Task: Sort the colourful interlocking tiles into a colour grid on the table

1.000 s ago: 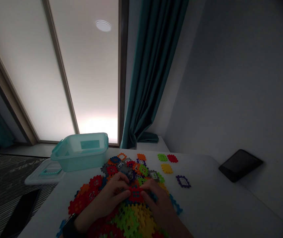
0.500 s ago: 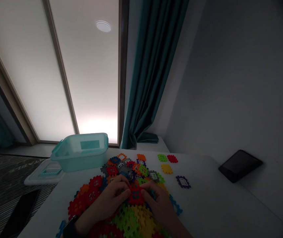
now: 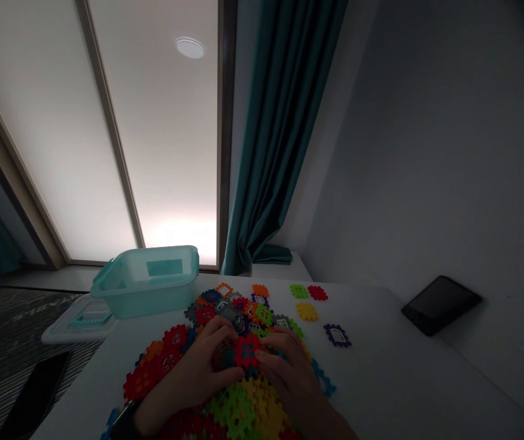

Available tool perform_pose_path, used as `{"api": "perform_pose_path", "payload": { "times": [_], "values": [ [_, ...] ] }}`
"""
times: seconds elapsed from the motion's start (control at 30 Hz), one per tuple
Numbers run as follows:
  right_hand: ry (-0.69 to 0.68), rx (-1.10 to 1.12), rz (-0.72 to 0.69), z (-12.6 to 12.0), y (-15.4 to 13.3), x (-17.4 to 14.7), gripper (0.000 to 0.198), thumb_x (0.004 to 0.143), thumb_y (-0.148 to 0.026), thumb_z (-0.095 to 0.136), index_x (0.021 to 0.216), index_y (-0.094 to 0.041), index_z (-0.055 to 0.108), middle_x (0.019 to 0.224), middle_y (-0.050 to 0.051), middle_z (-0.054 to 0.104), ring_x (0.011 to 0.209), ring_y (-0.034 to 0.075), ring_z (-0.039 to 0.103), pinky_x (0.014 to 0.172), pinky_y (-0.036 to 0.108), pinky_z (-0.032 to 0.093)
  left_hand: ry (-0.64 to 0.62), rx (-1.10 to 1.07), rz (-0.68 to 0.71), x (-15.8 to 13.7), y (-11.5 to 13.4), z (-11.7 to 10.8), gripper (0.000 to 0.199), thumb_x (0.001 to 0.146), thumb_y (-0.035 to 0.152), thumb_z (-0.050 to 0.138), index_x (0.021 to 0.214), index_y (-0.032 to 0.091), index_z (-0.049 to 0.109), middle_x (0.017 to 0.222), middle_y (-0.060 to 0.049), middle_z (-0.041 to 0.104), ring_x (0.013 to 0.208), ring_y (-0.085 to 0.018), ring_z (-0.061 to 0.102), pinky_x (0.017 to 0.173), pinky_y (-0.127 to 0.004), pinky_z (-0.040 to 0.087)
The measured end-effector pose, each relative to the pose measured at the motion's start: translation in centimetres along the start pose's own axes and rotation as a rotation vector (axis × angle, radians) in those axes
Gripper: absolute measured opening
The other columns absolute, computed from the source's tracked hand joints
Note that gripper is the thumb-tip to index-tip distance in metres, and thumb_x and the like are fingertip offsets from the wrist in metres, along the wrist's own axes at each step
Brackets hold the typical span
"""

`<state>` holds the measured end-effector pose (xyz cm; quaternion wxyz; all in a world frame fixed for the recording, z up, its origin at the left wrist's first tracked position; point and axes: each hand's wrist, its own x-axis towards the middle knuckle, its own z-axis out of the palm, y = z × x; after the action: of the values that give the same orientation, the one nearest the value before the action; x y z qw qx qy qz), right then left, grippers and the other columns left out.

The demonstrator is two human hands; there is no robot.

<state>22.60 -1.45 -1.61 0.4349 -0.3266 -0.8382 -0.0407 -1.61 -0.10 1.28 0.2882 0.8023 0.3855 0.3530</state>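
Observation:
A red interlocking plastic tile with a window pattern [image 3: 246, 351] is held above a heap of similar tiles. My right hand [image 3: 289, 370] pinches its right edge between thumb and fingers. At the tile's left side, my left hand [image 3: 202, 363] has its fingertips on the upper corner and its thumb at the lower corner. Under the hands lie green tiles [image 3: 234, 409] and yellow tiles [image 3: 266, 406], overlapping. More red tiles [image 3: 151, 373] are piled left of my left forearm. A dark watch [image 3: 126, 421] is on my left wrist.
A teal plastic box [image 3: 151, 299] stands at the back left, its lid [image 3: 78, 330] beside it. Loose tiles lie right of the heap, among them a yellow tile [image 3: 307, 311] and a purple tile [image 3: 337, 335]. A black tablet-like device [image 3: 442, 304] is at the right.
The red tile has turned slightly and moved up a little. My left thumb has dropped to the tile's lower corner, and my left fingers have spread wider.

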Motion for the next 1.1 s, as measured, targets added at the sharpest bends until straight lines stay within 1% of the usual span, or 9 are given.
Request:
{"api": "perform_pose_path", "payload": {
  "times": [0.2, 0.4, 0.53, 0.6, 0.7, 0.8, 0.9, 1.0, 1.1],
  "values": [
    [-0.019, -0.074, 0.019, 0.4, 0.0, 0.1, 0.020, 0.099, -0.015, 0.053, 0.114, -0.024, 0.061, 0.126, 0.011, 0.065, 0.125, 0.027, 0.059, 0.100, 0.045, 0.057, 0.205, 0.315, 0.227, -0.2, -2.1, 0.6, 0.042, 0.086, 0.042, 0.079, 0.120, 0.026, 0.062, 0.124, -0.011, 0.058, 0.112, -0.030, 0.060, 0.092, -0.041, 0.054],
    [-0.028, -0.106, 0.023, 0.5, 0.0, 0.0, 0.020, 0.095, -0.018, 0.060, 0.114, -0.025, 0.062, 0.127, 0.012, 0.064, 0.126, 0.030, 0.057, 0.101, 0.047, 0.055, 0.185, 0.355, 0.225, -0.5, -1.8, 1.3, 0.045, 0.081, 0.036, 0.085, 0.118, 0.024, 0.061, 0.121, -0.011, 0.061, 0.110, -0.031, 0.062, 0.090, -0.041, 0.055],
    [-0.046, -0.044, 0.049, 0.4, -0.1, -0.1, 0.015, 0.097, -0.017, 0.058, 0.108, -0.027, 0.064, 0.121, 0.009, 0.067, 0.119, 0.027, 0.061, 0.107, 0.050, 0.050, 0.176, 0.307, 0.208, -0.3, -1.3, 1.5, 0.043, 0.082, 0.042, 0.084, 0.114, 0.023, 0.061, 0.119, -0.011, 0.062, 0.109, -0.031, 0.062, 0.090, -0.040, 0.054],
    [-0.050, 0.086, 0.136, 0.4, -0.2, -0.1, 0.013, 0.097, -0.021, 0.060, 0.108, -0.027, 0.065, 0.121, 0.008, 0.067, 0.117, 0.027, 0.061, 0.106, 0.048, 0.049, 0.169, 0.269, 0.204, -0.2, -1.1, 1.3, 0.044, 0.083, 0.049, 0.081, 0.113, 0.023, 0.061, 0.118, -0.011, 0.062, 0.108, -0.031, 0.062, 0.090, -0.041, 0.054],
    [-0.035, 0.491, 0.427, 0.5, -0.6, 0.2, 0.016, 0.094, -0.036, 0.068, 0.108, -0.028, 0.065, 0.117, 0.007, 0.067, 0.111, 0.026, 0.064, 0.097, 0.041, 0.054, 0.148, 0.161, 0.185, -0.1, -0.6, 0.8, 0.038, 0.091, 0.053, 0.071, 0.113, 0.023, 0.060, 0.119, -0.012, 0.061, 0.110, -0.030, 0.062, 0.092, -0.041, 0.053],
    [0.024, 1.020, 0.751, 0.9, -0.8, 0.6, 0.031, 0.087, -0.052, 0.074, 0.102, -0.027, 0.064, 0.099, 0.004, 0.069, 0.092, 0.022, 0.067, 0.084, 0.037, 0.057, 0.158, 0.062, 0.124, 0.0, 0.0, 0.3, 0.016, 0.102, 0.038, 0.054, 0.108, 0.024, 0.060, 0.114, -0.010, 0.062, 0.107, -0.026, 0.062, 0.091, -0.037, 0.053],
    [0.174, 1.403, 0.955, 1.2, -0.7, 0.9, 0.042, 0.079, -0.058, 0.081, 0.104, -0.028, 0.064, 0.092, 0.003, 0.069, 0.083, 0.021, 0.066, 0.077, 0.038, 0.057, 0.200, 0.040, 0.062, 0.2, 0.5, 0.1, 0.010, 0.102, 0.027, 0.051, 0.102, 0.023, 0.059, 0.108, -0.008, 0.062, 0.102, -0.024, 0.063, 0.089, -0.035, 0.052],
    [0.245, 1.525, 1.030, 1.1, -0.7, 1.0, 0.046, 0.077, -0.056, 0.084, 0.108, -0.029, 0.063, 0.097, 0.004, 0.068, 0.086, 0.022, 0.066, 0.079, 0.040, 0.057, 0.207, 0.037, 0.044, 0.3, 0.7, 0.2, 0.011, 0.101, 0.026, 0.050, 0.099, 0.023, 0.060, 0.106, -0.007, 0.062, 0.100, -0.024, 0.063, 0.088, -0.034, 0.052],
    [0.156, 1.371, 0.969, 0.6, -0.6, 0.9, 0.038, 0.083, -0.054, 0.079, 0.108, -0.030, 0.063, 0.098, 0.003, 0.066, 0.087, 0.021, 0.065, 0.078, 0.039, 0.056, 0.195, 0.034, 0.043, 0.3, 0.8, 0.3, 0.012, 0.101, 0.027, 0.050, 0.099, 0.024, 0.061, 0.106, -0.007, 0.062, 0.100, -0.023, 0.064, 0.087, -0.034, 0.052]
  ]
}}
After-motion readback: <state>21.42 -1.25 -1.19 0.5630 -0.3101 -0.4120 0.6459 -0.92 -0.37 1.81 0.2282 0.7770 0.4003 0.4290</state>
